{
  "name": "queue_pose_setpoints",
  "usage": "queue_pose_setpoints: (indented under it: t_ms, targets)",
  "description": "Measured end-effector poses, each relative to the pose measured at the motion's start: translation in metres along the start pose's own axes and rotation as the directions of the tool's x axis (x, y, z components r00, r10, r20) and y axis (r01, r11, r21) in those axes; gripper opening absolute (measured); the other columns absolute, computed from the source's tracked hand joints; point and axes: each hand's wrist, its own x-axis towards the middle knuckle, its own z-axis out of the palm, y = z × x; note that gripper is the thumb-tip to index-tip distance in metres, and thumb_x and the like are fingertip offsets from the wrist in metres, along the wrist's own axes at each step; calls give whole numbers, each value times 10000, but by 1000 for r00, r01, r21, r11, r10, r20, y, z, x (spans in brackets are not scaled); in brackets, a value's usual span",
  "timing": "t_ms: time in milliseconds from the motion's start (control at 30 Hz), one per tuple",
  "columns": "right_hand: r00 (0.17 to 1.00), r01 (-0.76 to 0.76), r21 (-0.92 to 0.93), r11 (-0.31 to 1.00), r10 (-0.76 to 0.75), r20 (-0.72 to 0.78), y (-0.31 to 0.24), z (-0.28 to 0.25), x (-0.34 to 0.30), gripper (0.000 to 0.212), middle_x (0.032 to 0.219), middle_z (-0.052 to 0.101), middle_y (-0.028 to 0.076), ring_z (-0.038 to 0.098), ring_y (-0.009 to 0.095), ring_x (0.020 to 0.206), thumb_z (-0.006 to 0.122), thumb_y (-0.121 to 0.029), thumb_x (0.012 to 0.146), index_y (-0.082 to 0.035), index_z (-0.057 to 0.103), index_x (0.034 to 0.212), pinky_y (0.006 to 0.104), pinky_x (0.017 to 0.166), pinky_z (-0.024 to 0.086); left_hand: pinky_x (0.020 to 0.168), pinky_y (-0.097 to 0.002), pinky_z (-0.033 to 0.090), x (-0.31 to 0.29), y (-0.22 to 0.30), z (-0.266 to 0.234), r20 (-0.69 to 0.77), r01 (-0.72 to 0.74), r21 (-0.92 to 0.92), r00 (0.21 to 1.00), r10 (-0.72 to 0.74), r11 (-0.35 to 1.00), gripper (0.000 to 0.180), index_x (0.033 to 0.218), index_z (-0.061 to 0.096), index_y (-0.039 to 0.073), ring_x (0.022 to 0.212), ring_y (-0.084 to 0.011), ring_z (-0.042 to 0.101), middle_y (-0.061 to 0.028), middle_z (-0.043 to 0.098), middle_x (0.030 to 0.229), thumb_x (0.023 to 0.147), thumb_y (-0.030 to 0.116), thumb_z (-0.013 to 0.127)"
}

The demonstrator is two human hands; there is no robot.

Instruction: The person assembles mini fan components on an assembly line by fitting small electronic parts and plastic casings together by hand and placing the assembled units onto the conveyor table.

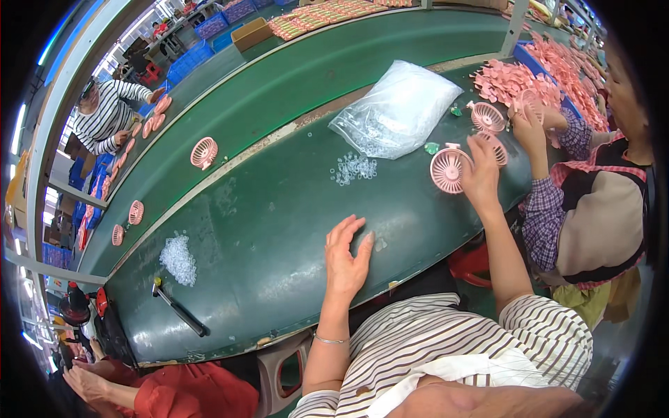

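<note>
My left hand [346, 259] hovers over or rests on the green worktop, holding nothing, its thumb apart from the fingers. On the right, my right hand [482, 180] lies between two pink slatted fan housings, fingers stretched out. Its thumb side meets the rim of the nearer fan housing [447, 170]. The fingers partly cover the other fan housing [496, 148]; whether they press on it I cannot tell. A third fan housing [486, 117] sits just beyond. Small clear rings [355, 168] lie loose beside a large clear plastic bag [401, 104].
A second pile of clear rings [178, 260] and a black-handled hammer [180, 308] are at left. More fan housings [204, 152] ride a green conveyor belt [279, 111]. At right a co-worker's hand [529, 129] holds a pink part by heaped pink pieces [512, 82]. A person in red sits lower left.
</note>
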Motion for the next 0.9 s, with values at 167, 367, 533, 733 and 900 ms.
queue_pose_setpoints:
  t_ms: [167, 367, 533, 733, 900]
  targets:
    - [989, 60, 397, 916, -109, 102, -71, 24, 13, 123, 853, 609, 141, 599, 331, 805, 614, -13, 756, -19, 623, 878, 387, 742, 481, 922, -388, 431, 18, 2, -17, 21, 67, -6, 998, -67, 998, 253, 1085, 622, 34, 1072, -325, 539, -156, 573, 1185, 858, 144, 593]
    - [855, 111, 217, 970, -205, 477, -95, 89, -2, 148, 847, 562, 172, 585, 355, 813, 686, -108, 740, -16, 599, 815, 434, 708, 479, 852, -399, 463, 90, -49, -61, -100, -57, 264, 991, 86, 963, 188, 1001, 630, 27, 979, -348, 573, -172, 616, 1034, 846, 91, 546]
    - [899, 72, 343, 937, -210, 384, -104, 88, -11, 152, 825, 553, 133, 574, 336, 792, 691, -85, 726, -17, 579, 802, 430, 687, 470, 923, -452, 401, 176, -138, -134, -568, 219, 544, 807, 163, 810, 347, 1176, 531, 75, 1056, -362, 524, -166, 546, 1195, 831, 38, 524]
    - [879, -62, 405, 912, -143, 456, -98, 81, -7, 191, 803, 549, 117, 570, 321, 740, 711, -67, 708, -38, 558, 819, 405, 644, 462, 822, -502, 417, 244, -160, -157, -636, 638, 605, 747, -192, 476, 403, 1231, 530, 243, 1003, -368, 567, -159, 608, 1085, 866, 411, 561]
    - [895, 29, 431, 902, -216, 390, -103, 93, -1, 172, 774, 531, 109, 559, 315, 731, 699, -62, 722, -54, 548, 806, 408, 630, 454, 742, -487, 450, 252, -190, -165, -665, 543, 629, 746, 24, 556, 270, 950, 669, 160, 869, -332, 613, -144, 652, 898, 753, 342, 698]
